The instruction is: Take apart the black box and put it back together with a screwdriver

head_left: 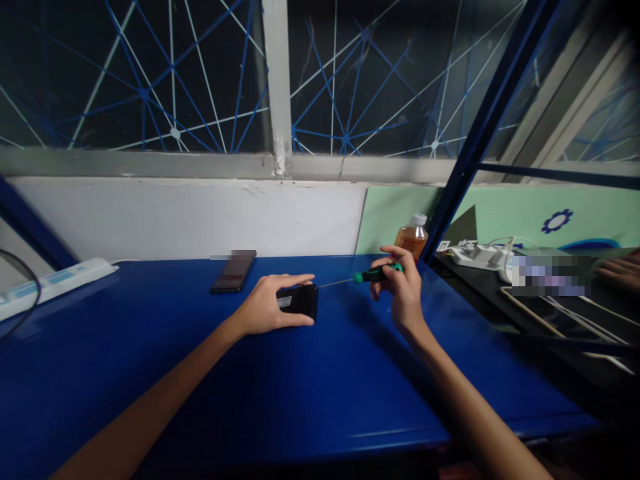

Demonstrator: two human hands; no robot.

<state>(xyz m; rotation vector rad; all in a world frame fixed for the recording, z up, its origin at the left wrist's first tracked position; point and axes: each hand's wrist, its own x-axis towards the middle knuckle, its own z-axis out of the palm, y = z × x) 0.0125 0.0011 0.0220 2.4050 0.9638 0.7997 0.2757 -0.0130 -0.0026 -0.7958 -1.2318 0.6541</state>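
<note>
My left hand point(267, 303) is closed around the sides of a black box-like device point(305, 301) with a pale label, which lies on the blue table point(320, 393). Its thumb presses the near side and its fingers the far side. In my right hand point(404, 293) is a screwdriver point(373, 274) with a green and black handle. The thin shaft points left, and its tip is at the device's right end; whether it touches there I cannot tell. Part of the handle is hidden by the fingers.
A smartphone point(234, 271) lies behind my left hand. A bottle of amber drink point(413, 237) stands behind my right hand, near a blue frame post point(463, 167). At the left is a white power strip point(60, 287). Cables and another power strip point(483, 257) sit on the black table at right, near another person's hand point(620, 270).
</note>
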